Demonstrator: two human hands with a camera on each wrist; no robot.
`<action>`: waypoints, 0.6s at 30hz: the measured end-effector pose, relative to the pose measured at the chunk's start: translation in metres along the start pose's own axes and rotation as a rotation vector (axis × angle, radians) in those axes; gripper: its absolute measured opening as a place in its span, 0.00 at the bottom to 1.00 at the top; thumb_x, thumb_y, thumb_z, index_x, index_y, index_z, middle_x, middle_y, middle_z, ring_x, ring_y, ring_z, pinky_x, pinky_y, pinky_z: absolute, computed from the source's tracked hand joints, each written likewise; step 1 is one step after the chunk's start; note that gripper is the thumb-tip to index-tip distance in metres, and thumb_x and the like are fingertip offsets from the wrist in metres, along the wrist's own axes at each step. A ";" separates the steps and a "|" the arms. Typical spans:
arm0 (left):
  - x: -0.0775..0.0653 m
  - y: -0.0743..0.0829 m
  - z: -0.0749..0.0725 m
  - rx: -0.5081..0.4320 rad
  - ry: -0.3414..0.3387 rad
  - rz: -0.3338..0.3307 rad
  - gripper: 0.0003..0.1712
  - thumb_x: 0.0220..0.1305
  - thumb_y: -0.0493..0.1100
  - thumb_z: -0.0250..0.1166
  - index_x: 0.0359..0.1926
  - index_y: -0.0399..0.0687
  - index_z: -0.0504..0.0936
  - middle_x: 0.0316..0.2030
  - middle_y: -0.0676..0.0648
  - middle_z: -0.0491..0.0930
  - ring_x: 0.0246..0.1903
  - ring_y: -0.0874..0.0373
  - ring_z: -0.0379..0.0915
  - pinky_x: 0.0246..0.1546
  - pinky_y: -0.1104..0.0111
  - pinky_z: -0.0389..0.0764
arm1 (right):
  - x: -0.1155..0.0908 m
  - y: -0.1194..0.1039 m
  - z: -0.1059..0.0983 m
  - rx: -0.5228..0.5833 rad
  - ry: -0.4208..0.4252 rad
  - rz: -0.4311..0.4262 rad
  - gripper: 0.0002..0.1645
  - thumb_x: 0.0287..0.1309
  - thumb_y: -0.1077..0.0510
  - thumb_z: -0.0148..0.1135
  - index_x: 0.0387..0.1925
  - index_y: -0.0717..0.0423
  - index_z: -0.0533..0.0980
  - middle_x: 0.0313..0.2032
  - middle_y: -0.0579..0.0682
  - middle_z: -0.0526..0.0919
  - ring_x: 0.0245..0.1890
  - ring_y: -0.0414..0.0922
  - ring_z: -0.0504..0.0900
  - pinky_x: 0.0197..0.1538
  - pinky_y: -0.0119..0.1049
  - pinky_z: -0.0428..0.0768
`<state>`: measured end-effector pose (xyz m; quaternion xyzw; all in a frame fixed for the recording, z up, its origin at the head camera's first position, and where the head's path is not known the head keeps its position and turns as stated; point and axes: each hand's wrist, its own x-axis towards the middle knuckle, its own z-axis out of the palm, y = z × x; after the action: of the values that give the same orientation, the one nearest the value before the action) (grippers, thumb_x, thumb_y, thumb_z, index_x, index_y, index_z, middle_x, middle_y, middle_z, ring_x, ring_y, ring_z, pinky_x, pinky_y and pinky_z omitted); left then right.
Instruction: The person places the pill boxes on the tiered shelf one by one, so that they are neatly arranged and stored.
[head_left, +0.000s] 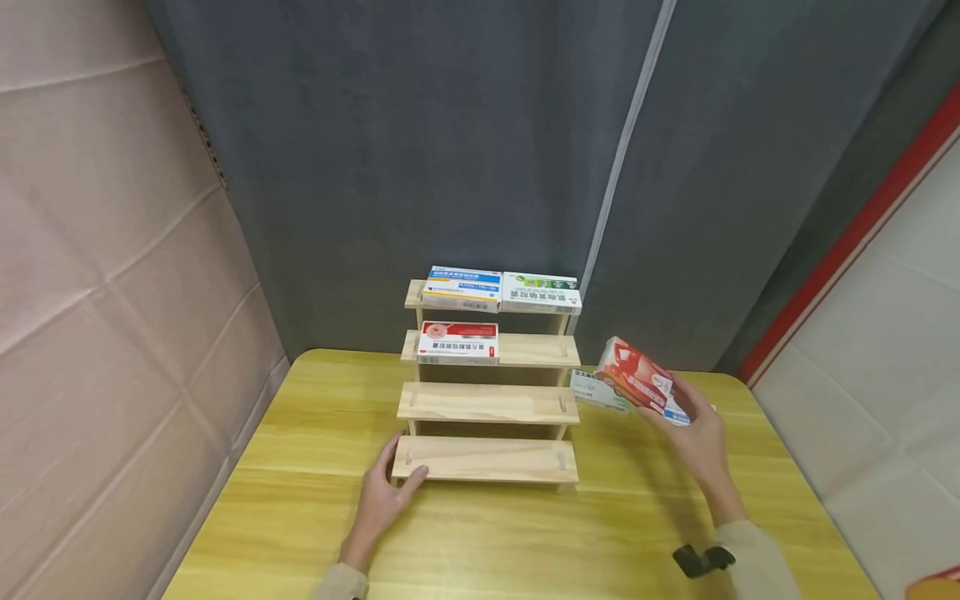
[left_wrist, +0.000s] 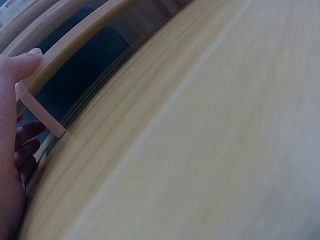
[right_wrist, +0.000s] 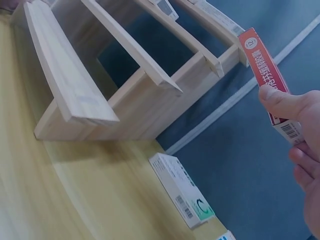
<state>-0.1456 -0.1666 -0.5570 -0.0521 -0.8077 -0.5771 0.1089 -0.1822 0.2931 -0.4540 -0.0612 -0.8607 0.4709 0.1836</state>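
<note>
A four-tier wooden display stand (head_left: 487,460) sits on the table. My left hand (head_left: 381,497) grips the left end of its lowest step, the thumb (left_wrist: 27,64) on top and the other fingers around the side by the leg. To the right of the stand, my right hand (head_left: 699,437) holds a red and white medicine box (head_left: 636,377) up in the air, pinched at its near end. Beneath it on the table lies a white and green medicine box (right_wrist: 181,190). Part of another box, white and blue (head_left: 677,412), shows behind the right hand.
On the top step lie a blue and white box (head_left: 461,287) and a green and white box (head_left: 542,292), side by side. One red and white box (head_left: 457,342) lies on the left of the second step. A grey curtain (head_left: 420,150) hangs behind the yellow wood-grain table (head_left: 315,467).
</note>
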 end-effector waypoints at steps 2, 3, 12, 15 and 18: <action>0.000 0.000 0.000 -0.009 0.001 0.002 0.46 0.59 0.39 0.74 0.72 0.27 0.62 0.65 0.29 0.72 0.64 0.35 0.73 0.68 0.54 0.73 | 0.001 -0.003 0.003 0.020 -0.017 -0.016 0.48 0.55 0.55 0.77 0.74 0.56 0.65 0.68 0.60 0.74 0.66 0.58 0.74 0.52 0.05 0.66; 0.001 -0.001 0.000 -0.012 0.001 0.002 0.46 0.59 0.39 0.74 0.72 0.27 0.62 0.65 0.28 0.73 0.64 0.35 0.73 0.68 0.55 0.74 | 0.002 -0.005 0.005 0.029 -0.026 -0.023 0.49 0.55 0.56 0.77 0.74 0.56 0.65 0.69 0.60 0.74 0.66 0.59 0.73 0.52 0.04 0.66; 0.001 -0.001 0.000 -0.015 -0.003 0.002 0.46 0.59 0.39 0.74 0.72 0.27 0.62 0.65 0.28 0.73 0.63 0.35 0.74 0.67 0.60 0.75 | 0.007 -0.012 0.015 0.040 -0.071 -0.056 0.49 0.56 0.54 0.77 0.75 0.57 0.63 0.71 0.61 0.70 0.69 0.59 0.71 0.56 0.06 0.66; 0.001 -0.001 0.000 -0.006 -0.002 0.000 0.46 0.59 0.39 0.74 0.72 0.28 0.62 0.65 0.28 0.73 0.63 0.35 0.74 0.67 0.59 0.75 | 0.010 -0.015 0.019 0.031 -0.075 -0.065 0.49 0.55 0.54 0.77 0.75 0.57 0.64 0.71 0.60 0.70 0.69 0.59 0.71 0.68 0.23 0.72; 0.001 0.000 0.000 -0.004 -0.005 -0.003 0.46 0.59 0.39 0.74 0.72 0.28 0.62 0.65 0.29 0.73 0.63 0.36 0.73 0.67 0.62 0.75 | 0.012 -0.018 0.022 0.031 -0.084 -0.077 0.49 0.55 0.54 0.77 0.75 0.57 0.64 0.71 0.61 0.70 0.69 0.60 0.71 0.74 0.49 0.71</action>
<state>-0.1464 -0.1670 -0.5570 -0.0523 -0.8068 -0.5788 0.1060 -0.2007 0.2691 -0.4463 -0.0053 -0.8620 0.4788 0.1663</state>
